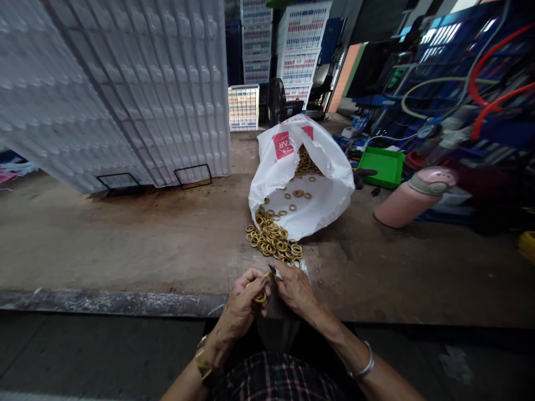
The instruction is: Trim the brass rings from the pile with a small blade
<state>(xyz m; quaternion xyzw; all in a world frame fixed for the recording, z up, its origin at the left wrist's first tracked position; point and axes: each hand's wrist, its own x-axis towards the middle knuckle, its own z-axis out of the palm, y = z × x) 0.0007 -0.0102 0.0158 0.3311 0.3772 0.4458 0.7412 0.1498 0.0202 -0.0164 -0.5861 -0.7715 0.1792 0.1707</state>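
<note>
My left hand point(247, 295) is closed around a few brass-coloured rings point(261, 297), and one ring stands up between thumb and finger. Close beside it, my right hand point(296, 285) grips a small knife point(272, 269) whose dark, pointed blade touches or nearly touches that ring. Just beyond both hands, a heap of loose rings point(273, 240) lies on the wooden table point(167, 239). The heap spills from the mouth of a white plastic bag point(330, 206) with red print. More rings point(307, 162) show inside the bag.
Tall stacked clear plastic trays point(179, 94) stand at the left, by black wire stands point(194, 176). To the right are a pink bottle point(412, 197), a green tray point(381, 167) and hoses point(480, 83). White crates point(243, 106) and a black fan point(276, 103) are behind. The table's front edge point(112, 302) is close.
</note>
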